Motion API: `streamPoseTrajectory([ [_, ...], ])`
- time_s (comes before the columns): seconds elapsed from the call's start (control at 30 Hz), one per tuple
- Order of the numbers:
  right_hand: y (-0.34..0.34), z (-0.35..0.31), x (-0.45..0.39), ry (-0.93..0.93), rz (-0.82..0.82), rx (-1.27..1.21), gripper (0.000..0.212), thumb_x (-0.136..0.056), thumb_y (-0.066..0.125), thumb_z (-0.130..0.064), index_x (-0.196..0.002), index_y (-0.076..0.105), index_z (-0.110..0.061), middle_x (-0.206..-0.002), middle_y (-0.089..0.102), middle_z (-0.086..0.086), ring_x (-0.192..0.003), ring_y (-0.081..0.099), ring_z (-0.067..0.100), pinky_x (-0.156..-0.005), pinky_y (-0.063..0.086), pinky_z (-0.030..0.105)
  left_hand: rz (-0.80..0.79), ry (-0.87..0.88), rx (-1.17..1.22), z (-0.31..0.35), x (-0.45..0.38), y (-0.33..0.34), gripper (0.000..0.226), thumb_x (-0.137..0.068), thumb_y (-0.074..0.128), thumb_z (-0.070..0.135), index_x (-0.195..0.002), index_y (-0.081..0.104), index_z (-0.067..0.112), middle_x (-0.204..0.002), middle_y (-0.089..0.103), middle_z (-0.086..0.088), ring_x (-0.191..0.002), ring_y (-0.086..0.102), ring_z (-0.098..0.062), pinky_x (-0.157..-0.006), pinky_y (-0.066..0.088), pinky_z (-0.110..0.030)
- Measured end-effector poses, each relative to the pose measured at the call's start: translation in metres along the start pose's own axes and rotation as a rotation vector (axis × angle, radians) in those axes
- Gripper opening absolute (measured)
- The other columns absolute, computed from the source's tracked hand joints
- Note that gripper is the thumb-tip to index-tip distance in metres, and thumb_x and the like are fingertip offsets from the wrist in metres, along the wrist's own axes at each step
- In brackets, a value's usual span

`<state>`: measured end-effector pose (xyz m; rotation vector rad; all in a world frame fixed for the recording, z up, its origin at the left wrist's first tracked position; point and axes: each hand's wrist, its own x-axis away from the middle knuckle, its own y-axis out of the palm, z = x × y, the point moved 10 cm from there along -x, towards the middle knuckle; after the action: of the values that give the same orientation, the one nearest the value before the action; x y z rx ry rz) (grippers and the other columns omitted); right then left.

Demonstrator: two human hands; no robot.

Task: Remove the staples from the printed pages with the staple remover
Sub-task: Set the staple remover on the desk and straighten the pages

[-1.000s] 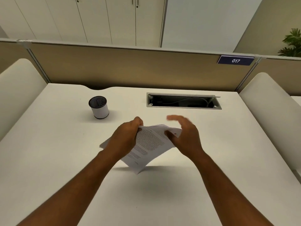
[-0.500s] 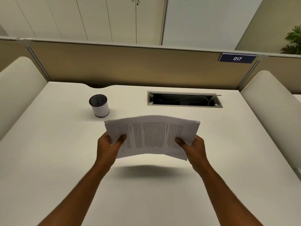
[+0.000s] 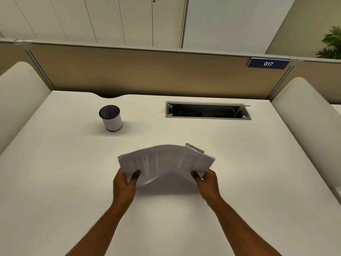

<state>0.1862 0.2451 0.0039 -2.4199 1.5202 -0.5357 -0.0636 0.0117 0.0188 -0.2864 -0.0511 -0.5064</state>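
Both hands hold a stack of printed pages (image 3: 167, 161) above the white tabletop (image 3: 55, 182). The left hand (image 3: 125, 185) grips the stack's near left corner, thumb on the printed face and fingers curled underneath. The right hand (image 3: 207, 180) grips the near right corner the same way, thumb on top. Squeezed between the two, the pages bow upward in the middle and cast a soft shadow on the tabletop below. Lines of text run across the top sheet, too small to read. No staple can be made out on the pages at this size.

Just behind the stack's far right corner, a small metal tool with a yellow tip (image 3: 194, 149) lies on the tabletop, partly hidden by the paper. It is probably the staple remover, though too little of it shows to be sure.

Farther back on the left stands a round white cup (image 3: 111, 118) with a black rim and black base, upright, well apart from the hands. Its inside is dark; faint shapes show in it, but what they are cannot be told.

Toward the back on the right, a rectangular cable slot (image 3: 208, 112) is sunk into the tabletop, its lid open. A pale cable lies inside, along with dark fittings.

A tan partition (image 3: 147, 74) rises behind the tabletop, carrying a blue sign (image 3: 268, 63) that reads 017. White cupboards (image 3: 110, 19) stand beyond it, and a green plant (image 3: 332, 45) shows at the far right.
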Motion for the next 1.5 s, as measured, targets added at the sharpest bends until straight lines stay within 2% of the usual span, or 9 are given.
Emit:
streamPoseTrajectory([
  [0.1, -0.012, -0.011, -0.004, -0.009, 0.063, -0.062, 0.027, -0.092, 0.074, -0.014, -0.114, 0.065, -0.026, -0.107, 0.072, -0.008, -0.105, 0.070, 0.020, -0.087, 0.058, 0.034, -0.004, 0.005, -0.019, 0.009, -0.009, 0.004, 0.029, -0.093, 0.070, 0.016, -0.121, 0.060, 0.018, -0.105, 0.069, 0.003, -0.098, 0.067, -0.019, -0.070, 0.052, -0.022],
  [0.23, -0.017, -0.015, -0.004, 0.126, 0.122, -0.359, 0.075, -0.080, 0.087, -0.025, -0.144, 0.047, -0.021, -0.133, 0.061, -0.007, -0.119, 0.059, 0.016, -0.103, 0.048, 0.034, -0.040, -0.079, 0.196, 0.011, -0.010, 0.013, 0.025, -0.090, 0.074, 0.016, -0.113, 0.062, 0.017, -0.106, 0.073, 0.003, -0.099, 0.070, -0.019, -0.075, 0.055, -0.027],
  [0.43, 0.018, -0.042, -0.002, 0.310, 0.066, -1.115, 0.051, -0.082, 0.074, 0.013, -0.120, 0.053, -0.013, -0.102, 0.074, 0.014, -0.090, 0.071, 0.024, -0.081, 0.064, 0.035, -0.135, -0.249, 0.606, 0.000, 0.002, 0.041, 0.023, -0.094, 0.067, 0.009, -0.116, 0.069, 0.012, -0.116, 0.076, -0.008, -0.109, 0.071, -0.025, -0.094, 0.058, -0.038],
  [0.6, 0.027, -0.066, -0.001, 0.224, -0.039, -0.950, 0.043, -0.089, 0.074, -0.006, -0.129, 0.063, -0.012, -0.120, 0.075, 0.009, -0.110, 0.071, 0.030, -0.100, 0.055, 0.046, -0.192, -0.364, 0.730, -0.011, 0.014, 0.055, 0.033, -0.091, 0.065, 0.008, -0.123, 0.062, 0.015, -0.126, 0.072, -0.010, -0.118, 0.067, -0.029, -0.093, 0.057, -0.038],
  [0.77, 0.014, -0.091, -0.004, 0.076, -0.027, -0.883, 0.036, -0.079, 0.080, -0.018, -0.114, 0.071, -0.017, -0.112, 0.079, 0.004, -0.103, 0.076, 0.026, -0.089, 0.062, 0.039, -0.211, -0.352, 0.744, -0.004, 0.011, 0.050, 0.058, -0.081, 0.073, 0.015, -0.136, 0.053, 0.016, -0.133, 0.067, -0.013, -0.120, 0.066, -0.031, -0.092, 0.061, -0.043],
  [0.93, -0.006, -0.106, -0.010, -0.067, -0.040, -0.668, 0.018, -0.088, 0.077, -0.011, -0.106, 0.074, -0.015, -0.102, 0.081, 0.005, -0.091, 0.078, 0.022, -0.073, 0.061, 0.028, 0.025, -0.065, 0.206, 0.046, -0.021, 0.005, 0.107, -0.079, 0.084, 0.023, -0.160, 0.012, 0.026, -0.167, 0.017, 0.006, -0.151, 0.020, -0.009, -0.121, 0.024, -0.035],
  [1.07, -0.011, -0.122, -0.010, -0.151, -0.121, -0.493, 0.014, -0.092, 0.074, -0.012, -0.104, 0.073, -0.020, -0.101, 0.081, 0.001, -0.089, 0.078, 0.020, -0.071, 0.061, 0.027, -0.228, 0.230, 0.029, 0.123, -0.036, 0.024, 0.085, -0.086, 0.073, 0.042, -0.156, 0.025, 0.035, -0.162, 0.030, 0.016, -0.144, 0.032, -0.003, -0.112, 0.032, -0.027],
  [1.23, -0.021, -0.139, -0.001, -0.253, -0.049, -0.353, 0.011, -0.093, 0.074, -0.022, -0.101, 0.072, -0.030, -0.097, 0.080, -0.005, -0.087, 0.077, 0.018, -0.073, 0.065, 0.032, -0.320, 0.261, 0.123, 0.152, -0.032, 0.039, 0.015, -0.099, 0.060, 0.031, -0.113, 0.064, 0.035, -0.107, 0.076, 0.012, -0.101, 0.073, -0.016, -0.079, 0.063, -0.030],
  [1.5, -0.025, -0.129, 0.026, -0.367, 0.145, -0.315, 0.021, -0.095, 0.070, -0.032, -0.116, 0.068, -0.034, -0.100, 0.073, -0.021, -0.096, 0.071, 0.007, -0.073, 0.061, 0.021, -0.169, 0.309, 0.218, 0.137, -0.007, 0.040, 0.026, -0.097, 0.052, 0.035, -0.116, 0.052, 0.018, -0.111, 0.067, -0.005, -0.104, 0.066, -0.022, -0.089, 0.057, -0.046],
])
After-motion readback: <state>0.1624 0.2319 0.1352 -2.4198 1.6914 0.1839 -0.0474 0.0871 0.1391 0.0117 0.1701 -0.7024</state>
